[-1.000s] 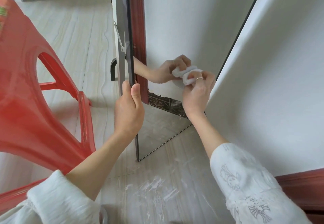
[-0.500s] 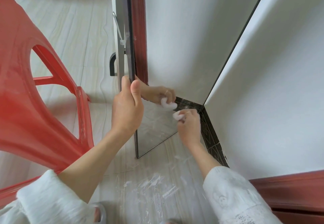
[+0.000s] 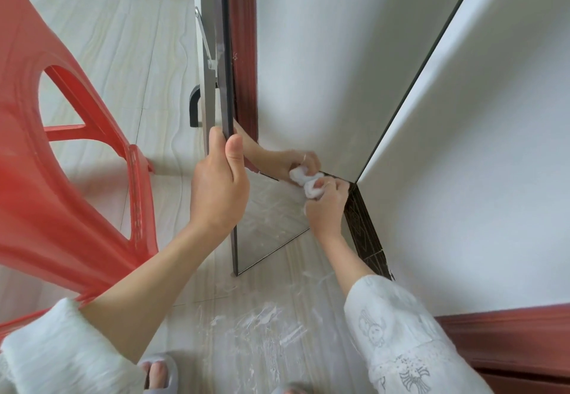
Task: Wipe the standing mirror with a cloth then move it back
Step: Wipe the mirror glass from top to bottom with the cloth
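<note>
Room: pale wood-look floor [image 3: 129, 63] with whitish scuffed smears near the camera, plain white wall [image 3: 481, 162] on the right, dark patterned skirting [image 3: 364, 233] along its base, reddish wood trim [image 3: 505, 341] at the near right.
Mirror: the standing mirror [image 3: 324, 69] is upright in the middle, seen almost edge-on from its left side, right-hand edge tucked in against the wall; the glass reflects the wall, the floor and the wiping hand.
Mirror back: grey panel with a metal hinge strut [image 3: 205, 45] and a black foot [image 3: 195, 106] poking out on the far left side.
Left hand: left hand [image 3: 217, 190] is wrapped around the mirror's near edge about halfway down what's visible, thumb on the glass side, fingers round the back, so it's gripping the frame.
Right hand: right hand [image 3: 325, 205] has its fingers curled round a small balled-up white cloth [image 3: 313, 190], pushing it against the lower glass close to the wall corner.
Other stuff: big red plastic chair [image 3: 61, 177] on the left, just beside the mirror's back; white sleeves on both arms; a toe in a grey slipper [image 3: 157, 369] at the bottom.
</note>
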Demonstrator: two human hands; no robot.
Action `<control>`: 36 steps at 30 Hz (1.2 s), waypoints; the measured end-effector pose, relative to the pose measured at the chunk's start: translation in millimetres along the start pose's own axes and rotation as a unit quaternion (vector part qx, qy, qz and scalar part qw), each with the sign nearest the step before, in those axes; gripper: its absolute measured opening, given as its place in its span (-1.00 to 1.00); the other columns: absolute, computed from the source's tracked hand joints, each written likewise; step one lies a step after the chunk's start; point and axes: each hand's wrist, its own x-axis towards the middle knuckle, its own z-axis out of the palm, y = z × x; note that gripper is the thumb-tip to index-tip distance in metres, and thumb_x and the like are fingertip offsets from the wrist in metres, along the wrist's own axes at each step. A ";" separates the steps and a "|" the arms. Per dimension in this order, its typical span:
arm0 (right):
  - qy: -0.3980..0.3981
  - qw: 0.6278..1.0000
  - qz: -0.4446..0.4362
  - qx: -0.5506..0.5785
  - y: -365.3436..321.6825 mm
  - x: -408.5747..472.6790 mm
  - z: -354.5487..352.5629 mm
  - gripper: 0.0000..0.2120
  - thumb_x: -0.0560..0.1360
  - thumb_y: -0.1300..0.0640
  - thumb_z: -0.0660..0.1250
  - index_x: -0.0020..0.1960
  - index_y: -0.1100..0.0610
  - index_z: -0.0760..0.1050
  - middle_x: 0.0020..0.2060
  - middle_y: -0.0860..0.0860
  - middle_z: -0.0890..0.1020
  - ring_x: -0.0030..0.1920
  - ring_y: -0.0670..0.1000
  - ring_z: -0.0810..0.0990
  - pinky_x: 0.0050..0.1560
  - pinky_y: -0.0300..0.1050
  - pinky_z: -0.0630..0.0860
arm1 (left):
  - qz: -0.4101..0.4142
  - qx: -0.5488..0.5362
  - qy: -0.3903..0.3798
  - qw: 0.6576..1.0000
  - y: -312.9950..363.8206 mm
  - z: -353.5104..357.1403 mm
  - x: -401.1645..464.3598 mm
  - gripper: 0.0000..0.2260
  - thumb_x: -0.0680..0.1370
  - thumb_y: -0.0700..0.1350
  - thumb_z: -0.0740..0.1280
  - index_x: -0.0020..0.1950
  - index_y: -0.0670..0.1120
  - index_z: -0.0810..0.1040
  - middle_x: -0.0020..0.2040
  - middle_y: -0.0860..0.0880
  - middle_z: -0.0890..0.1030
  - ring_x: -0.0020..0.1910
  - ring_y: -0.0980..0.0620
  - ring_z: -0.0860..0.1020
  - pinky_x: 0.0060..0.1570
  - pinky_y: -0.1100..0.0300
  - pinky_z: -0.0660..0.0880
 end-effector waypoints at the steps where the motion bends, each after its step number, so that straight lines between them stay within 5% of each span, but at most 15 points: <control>1: -0.060 0.998 0.005 -0.022 11.1 -2.0 -0.2 -0.71 0.36 0.49 0.14 0.03 0.37 0.50 0.11 0.29 0.39 0.09 0.24 0.42 0.04 -0.28 0.26 | 0.003 -0.005 0.001 1.000 0.3 0.6 -0.4 -0.77 0.64 -0.01 -0.03 -0.16 -0.06 0.23 -0.56 0.13 0.31 -0.55 0.28 0.36 -0.55 0.37 0.22; 4: -0.122 0.989 0.024 -0.081 26.7 8.0 -11.6 -0.75 0.43 0.40 0.15 0.03 0.34 0.52 0.06 0.31 0.47 0.03 0.24 0.50 0.02 -0.18 0.35 | 0.009 -0.005 0.003 1.000 1.4 0.3 -0.4 -0.76 0.64 -0.02 -0.04 -0.14 -0.10 0.24 -0.52 0.14 0.31 -0.52 0.29 0.36 -0.52 0.38 0.21; 8: 0.020 0.997 0.059 -0.047 7.8 38.5 -38.5 -0.68 0.37 0.44 0.16 0.12 0.38 0.42 0.11 0.32 0.44 0.07 0.24 0.48 0.07 -0.18 0.30 | 0.008 0.009 0.004 1.000 1.4 0.1 0.1 -0.71 0.62 0.04 -0.07 -0.12 -0.14 0.24 -0.47 0.05 0.23 -0.51 0.19 0.30 -0.46 0.14 0.17; 12: 0.176 0.984 -0.007 -0.007 -27.3 80.7 -69.2 -0.60 0.38 0.43 0.17 0.22 0.38 0.38 0.18 0.29 0.41 0.13 0.21 0.46 0.11 -0.23 0.28 | 0.010 0.010 0.003 1.000 0.7 0.0 0.3 -0.71 0.62 0.04 -0.07 -0.10 -0.14 0.26 -0.47 0.06 0.23 -0.51 0.18 0.30 -0.46 0.12 0.18; 16: 0.233 0.970 -0.063 0.033 -52.4 111.8 -80.0 -0.66 0.37 0.44 0.14 0.13 0.39 0.43 0.14 0.27 0.42 0.11 0.18 0.48 0.08 -0.27 0.31 | 0.010 0.005 0.007 1.000 0.3 0.4 0.7 -0.70 0.61 0.06 -0.08 -0.10 -0.13 0.26 -0.48 0.06 0.23 -0.52 0.15 0.30 -0.46 0.10 0.18; 19: 0.249 0.967 -0.020 0.053 -50.2 106.5 -64.0 -0.68 0.37 0.45 0.16 0.10 0.38 0.46 0.13 0.26 0.44 0.12 0.20 0.48 0.08 -0.30 0.28 | 0.014 0.003 0.011 1.000 0.9 1.3 0.8 -0.61 0.60 0.14 -0.13 -0.11 -0.13 0.27 -0.48 0.06 0.23 -0.51 0.16 0.30 -0.47 0.13 0.18; 24: 0.170 0.983 0.032 0.056 -12.6 47.2 -17.4 -0.65 0.33 0.52 0.14 0.08 0.40 0.49 0.08 0.30 0.44 0.10 0.25 0.45 0.15 -0.12 0.32 | 0.009 0.000 0.012 1.000 0.7 1.4 1.1 -0.66 0.60 0.08 -0.08 -0.09 -0.15 0.28 -0.48 0.06 0.23 -0.52 0.14 0.29 -0.48 0.11 0.20; 30: -0.117 0.989 0.047 -0.082 38.4 25.9 -12.3 -0.77 0.48 0.35 0.17 0.08 0.31 0.50 0.09 0.27 0.46 0.07 0.24 0.49 -0.06 -0.24 0.28 | 0.003 0.008 0.014 1.000 1.2 1.0 1.6 -0.64 0.59 0.07 -0.08 -0.08 -0.18 0.30 -0.49 0.06 0.23 -0.53 0.14 0.30 -0.50 0.14 0.19; 32: -0.112 0.987 0.058 -0.098 37.2 35.3 -20.8 -0.78 0.48 0.32 0.18 0.09 0.33 0.49 0.10 0.27 0.50 0.09 0.23 0.51 0.05 -0.12 0.36 | 0.002 0.017 0.011 1.000 1.3 0.0 1.1 -0.64 0.60 0.08 -0.09 -0.10 -0.18 0.28 -0.49 0.05 0.23 -0.53 0.11 0.28 -0.50 0.10 0.18; 36: 0.038 0.991 0.075 -0.109 14.2 70.8 -49.6 -0.68 0.45 0.38 0.17 0.20 0.35 0.37 0.17 0.30 0.44 0.15 0.26 0.47 0.10 -0.06 0.33 | 0.000 0.028 0.002 1.000 2.3 -2.2 0.5 -0.68 0.61 0.09 -0.09 -0.13 -0.13 0.24 -0.48 0.05 0.24 -0.55 0.10 0.22 -0.50 0.08 0.20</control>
